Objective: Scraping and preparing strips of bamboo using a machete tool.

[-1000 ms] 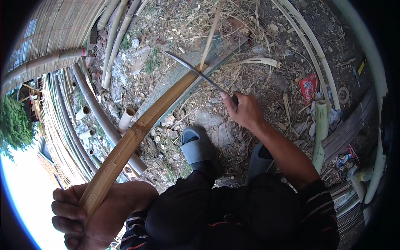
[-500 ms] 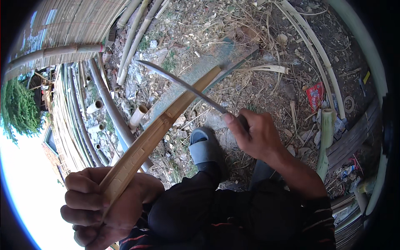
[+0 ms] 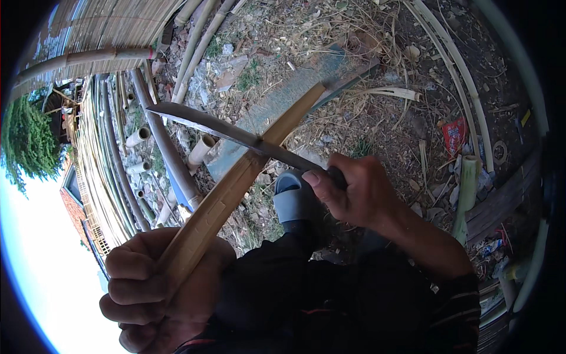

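A split bamboo piece (image 3: pixel 221 197) runs slantwise from lower left toward the upper middle, its hollow inner face showing a joint about halfway along. My left hand (image 3: pixel 159 289) grips its near end, fingers curled round it. In my right hand (image 3: pixel 359 192) is a long knife (image 3: pixel 206 127), held by the handle with the thumb along it. The blade lies across the bamboo close to the joint, its tip pointing left. Beneath the far end of the bamboo is a worn green board (image 3: pixel 277 103) on the ground.
My foot in a grey sandal (image 3: pixel 293 203) stands just below the knife. Bamboo poles (image 3: pixel 159 135) and strips lie at left; long pale strips (image 3: pixel 457 68) curve along the right. A green bamboo post (image 3: pixel 467 192) rises beside a red wrapper (image 3: pixel 455 135). Shavings litter the ground.
The knife has moved nearer along the bamboo, from beyond the joint down to it, and its tip reaches farther left. My right hand has shifted slightly left. Both grips hold.
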